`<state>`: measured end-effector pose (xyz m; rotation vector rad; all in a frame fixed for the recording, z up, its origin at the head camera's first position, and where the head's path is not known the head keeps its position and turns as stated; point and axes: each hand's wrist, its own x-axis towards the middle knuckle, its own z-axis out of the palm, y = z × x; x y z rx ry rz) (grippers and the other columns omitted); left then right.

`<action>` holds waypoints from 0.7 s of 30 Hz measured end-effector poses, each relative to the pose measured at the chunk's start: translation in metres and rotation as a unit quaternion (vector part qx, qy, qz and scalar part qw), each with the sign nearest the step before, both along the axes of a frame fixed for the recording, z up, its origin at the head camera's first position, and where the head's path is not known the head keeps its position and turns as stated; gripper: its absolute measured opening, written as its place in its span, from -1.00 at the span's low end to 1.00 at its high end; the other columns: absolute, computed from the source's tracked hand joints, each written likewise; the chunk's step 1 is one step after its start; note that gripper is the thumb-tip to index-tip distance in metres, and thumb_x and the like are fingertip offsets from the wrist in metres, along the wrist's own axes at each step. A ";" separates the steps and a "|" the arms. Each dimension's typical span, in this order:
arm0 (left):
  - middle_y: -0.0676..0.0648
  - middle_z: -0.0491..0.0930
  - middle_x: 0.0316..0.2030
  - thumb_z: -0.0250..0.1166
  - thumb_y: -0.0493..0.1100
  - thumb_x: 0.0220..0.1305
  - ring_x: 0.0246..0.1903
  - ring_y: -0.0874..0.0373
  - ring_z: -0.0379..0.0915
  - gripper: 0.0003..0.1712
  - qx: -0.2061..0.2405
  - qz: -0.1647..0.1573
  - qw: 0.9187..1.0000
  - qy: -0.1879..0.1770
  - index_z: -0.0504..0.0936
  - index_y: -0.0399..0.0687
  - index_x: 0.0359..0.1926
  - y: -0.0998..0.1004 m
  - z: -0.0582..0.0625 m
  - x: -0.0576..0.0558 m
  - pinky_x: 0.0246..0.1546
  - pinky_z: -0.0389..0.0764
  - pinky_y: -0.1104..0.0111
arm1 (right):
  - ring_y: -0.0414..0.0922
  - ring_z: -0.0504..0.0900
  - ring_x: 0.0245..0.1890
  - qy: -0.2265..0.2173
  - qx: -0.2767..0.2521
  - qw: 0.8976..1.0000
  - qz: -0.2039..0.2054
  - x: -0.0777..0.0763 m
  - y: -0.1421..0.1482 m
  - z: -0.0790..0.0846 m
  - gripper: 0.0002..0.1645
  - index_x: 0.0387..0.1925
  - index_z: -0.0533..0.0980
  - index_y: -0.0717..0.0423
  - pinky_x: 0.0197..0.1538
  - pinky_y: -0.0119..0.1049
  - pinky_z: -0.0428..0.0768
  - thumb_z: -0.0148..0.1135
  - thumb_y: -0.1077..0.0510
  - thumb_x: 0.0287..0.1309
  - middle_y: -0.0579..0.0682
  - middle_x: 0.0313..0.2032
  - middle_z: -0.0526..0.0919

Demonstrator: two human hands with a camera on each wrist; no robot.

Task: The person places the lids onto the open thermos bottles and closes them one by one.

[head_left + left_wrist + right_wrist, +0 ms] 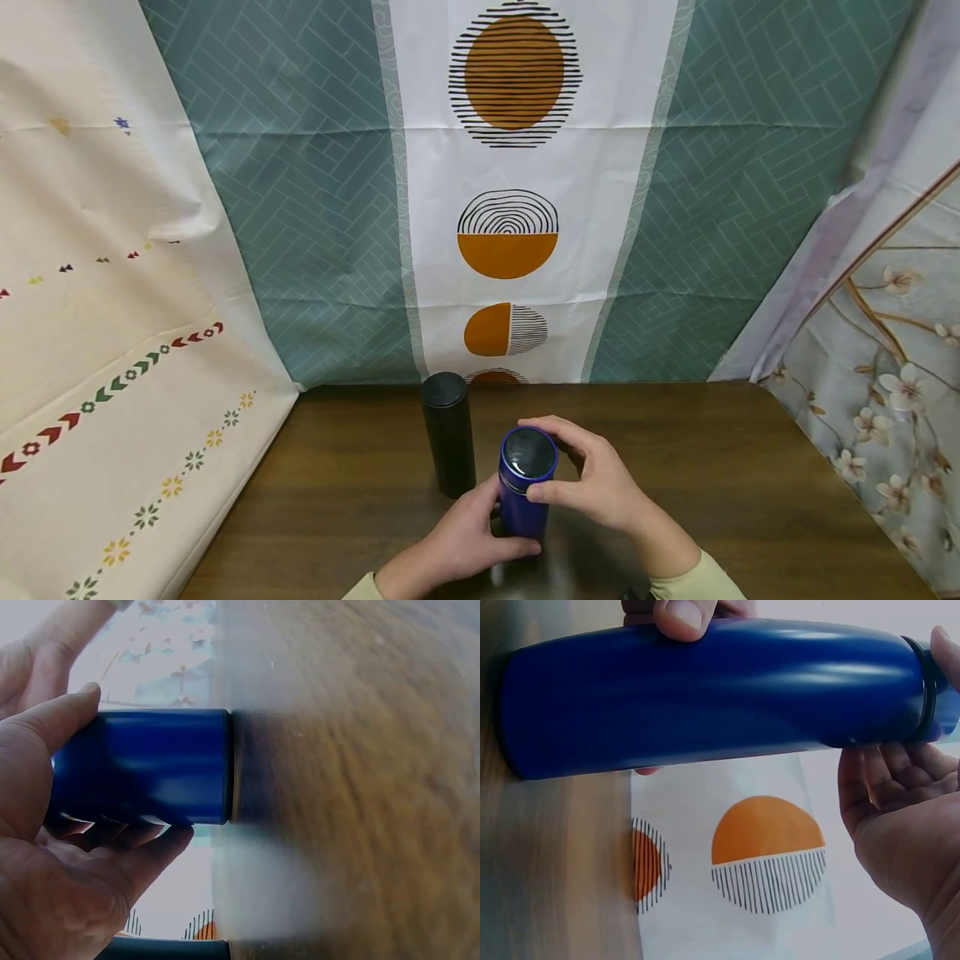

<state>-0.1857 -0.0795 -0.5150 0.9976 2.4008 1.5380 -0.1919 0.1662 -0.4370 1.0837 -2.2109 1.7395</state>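
Note:
A blue thermos flask (522,515) with a dark, glossy lid top (529,452) stands upright, its base at the tabletop. Around its lower body my left hand (468,537) grips, thumb on the near side; the left wrist view shows that hand (67,877) with fingers along the far side of the flask (157,765). My right hand (600,479) holds the lid end between thumb and fingers. In the right wrist view, the right hand (915,825) is at the lid seam of the flask (720,697). Part of the lid lies beyond that frame's edge.
A black cylindrical flask (450,442) stands upright just left of and behind the blue one. The brown wooden table (337,475) ends at a patterned cloth (322,208) at the back. Other cloths hang along the left and right sides.

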 end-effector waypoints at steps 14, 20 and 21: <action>0.12 0.63 0.35 0.67 0.11 0.32 0.28 0.20 0.63 -0.14 -0.007 0.001 1.000 -0.001 0.44 0.34 0.53 -0.001 -0.001 0.001 0.27 0.68 0.18 | 0.11 0.68 0.27 0.005 0.012 1.000 -0.005 0.001 -0.002 -0.003 -0.14 0.46 0.58 -0.12 0.38 -0.12 0.61 0.70 0.26 0.16 -0.04 0.32 0.70; 0.12 0.64 0.35 0.67 0.11 0.32 0.28 0.20 0.63 -0.14 -0.004 0.001 1.000 0.001 0.44 0.33 0.52 -0.001 -0.001 0.001 0.27 0.68 0.18 | 0.12 0.70 0.22 0.019 0.017 1.000 -0.012 0.001 -0.002 -0.003 -0.14 0.44 0.58 -0.07 0.34 -0.10 0.63 0.75 0.23 0.12 0.02 0.28 0.72; 0.12 0.64 0.35 0.67 0.11 0.32 0.28 0.20 0.63 -0.15 -0.003 0.001 1.000 0.003 0.44 0.33 0.52 -0.001 -0.001 0.001 0.27 0.68 0.19 | 0.12 0.70 0.21 0.022 0.018 0.999 -0.014 0.001 -0.002 -0.003 -0.13 0.43 0.58 -0.06 0.33 -0.11 0.64 0.75 0.22 0.11 0.03 0.28 0.72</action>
